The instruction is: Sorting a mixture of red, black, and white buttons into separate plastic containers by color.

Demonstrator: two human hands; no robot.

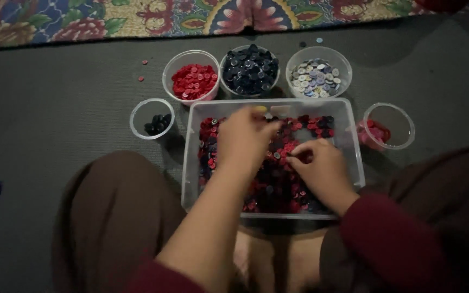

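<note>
Both hands work inside a clear plastic bin [354, 142] of mixed red and dark buttons [278, 184] set on the grey floor between the person's knees: the left hand [242, 142] hovers blurred over the heap with fingers curled downward (whether it grips anything cannot be told), while the right hand [321, 165] rests on the buttons with fingertips pinched together on what looks like a single one. Beyond the bin stand three round tubs, holding red buttons [194, 81], navy buttons [249, 70] and pale buttons [317, 77]; a small cup [152, 118] with a few black pieces sits to its left and a tipped cup [389, 127] with pinkish ones to its right.
</note>
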